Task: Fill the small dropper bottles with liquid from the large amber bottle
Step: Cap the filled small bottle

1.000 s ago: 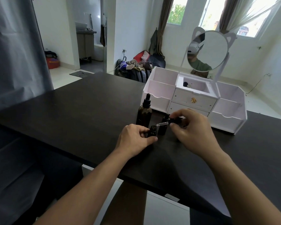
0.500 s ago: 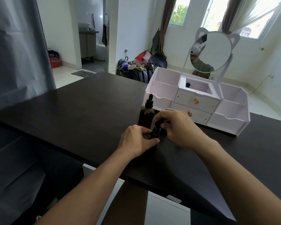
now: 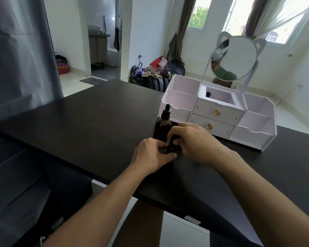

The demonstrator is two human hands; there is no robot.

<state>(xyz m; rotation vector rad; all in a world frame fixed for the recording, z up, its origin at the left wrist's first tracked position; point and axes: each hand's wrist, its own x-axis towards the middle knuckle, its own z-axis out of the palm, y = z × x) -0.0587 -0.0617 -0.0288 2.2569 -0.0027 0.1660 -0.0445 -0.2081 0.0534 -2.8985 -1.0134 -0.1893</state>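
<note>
While the left hand (image 3: 151,155) pinches a small bottle (image 3: 170,148) on the table (image 3: 82,122), the right hand (image 3: 194,139) curls its fingers round the cap. Large amber bottle (image 3: 163,126) stands just behind, capped.

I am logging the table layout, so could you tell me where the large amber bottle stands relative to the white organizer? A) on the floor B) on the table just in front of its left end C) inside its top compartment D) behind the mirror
B: the large amber bottle stands upright on the table just in front of the white organizer, at its left end.
</note>
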